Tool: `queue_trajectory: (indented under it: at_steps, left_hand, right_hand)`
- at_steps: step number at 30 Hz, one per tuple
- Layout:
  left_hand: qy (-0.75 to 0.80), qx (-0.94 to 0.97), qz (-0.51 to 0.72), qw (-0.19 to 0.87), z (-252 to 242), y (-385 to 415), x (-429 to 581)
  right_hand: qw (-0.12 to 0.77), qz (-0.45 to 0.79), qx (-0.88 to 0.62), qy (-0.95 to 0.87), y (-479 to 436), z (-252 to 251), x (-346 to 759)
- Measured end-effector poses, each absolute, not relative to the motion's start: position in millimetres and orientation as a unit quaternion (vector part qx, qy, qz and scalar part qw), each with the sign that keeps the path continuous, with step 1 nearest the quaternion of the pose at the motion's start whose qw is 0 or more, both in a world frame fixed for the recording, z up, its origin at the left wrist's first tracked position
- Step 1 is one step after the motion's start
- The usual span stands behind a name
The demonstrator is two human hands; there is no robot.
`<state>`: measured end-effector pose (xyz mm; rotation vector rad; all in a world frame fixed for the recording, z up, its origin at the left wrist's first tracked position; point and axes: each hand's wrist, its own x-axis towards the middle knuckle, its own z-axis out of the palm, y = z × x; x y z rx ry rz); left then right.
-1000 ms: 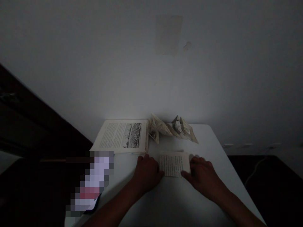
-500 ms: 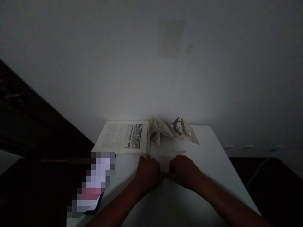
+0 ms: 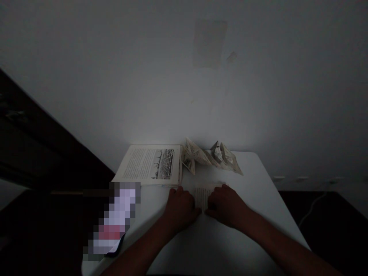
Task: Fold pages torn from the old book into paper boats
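Note:
A small folded piece of printed paper (image 3: 201,196) lies on the white table between my two hands. My left hand (image 3: 181,209) is closed at its left edge, fingers curled, thumb pointing right. My right hand (image 3: 225,205) is closed over its right side, thumb near the lower edge. Both hands rest low at the paper, and a narrow gap parts the two thumbs. Beyond them stand folded paper shapes made of printed pages, one (image 3: 195,153) next to the book and another (image 3: 225,155) to its right.
An open book or stack of pages (image 3: 143,165) with a picture lies at the table's back left. A phone (image 3: 116,218), its screen blurred, lies at the left edge. The white table (image 3: 250,165) meets the wall behind. A cable (image 3: 312,205) hangs at the right.
My right hand has shifted slightly right, and the gap between my thumbs has widened, showing more of the paper. The view has shifted a little.

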<state>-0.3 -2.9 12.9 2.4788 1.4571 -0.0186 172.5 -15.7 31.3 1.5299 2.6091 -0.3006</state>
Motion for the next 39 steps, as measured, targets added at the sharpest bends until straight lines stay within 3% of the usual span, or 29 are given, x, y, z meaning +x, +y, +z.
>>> queue_trajectory:
  at_steps: [20,27,39]
  left_hand:
    - [0.494,0.858,-0.002,0.142,14,-4,-1]
    - [0.499,0.855,-0.014,0.138,16,-3,0]
    - [0.506,0.851,0.009,0.140,15,-7,-5]
  right_hand:
    - [0.006,-0.113,0.553,0.826,-36,32,251]
    - [-0.055,-0.184,0.571,0.799,-31,44,225]
    - [-0.018,-0.238,0.575,0.783,-22,23,189]
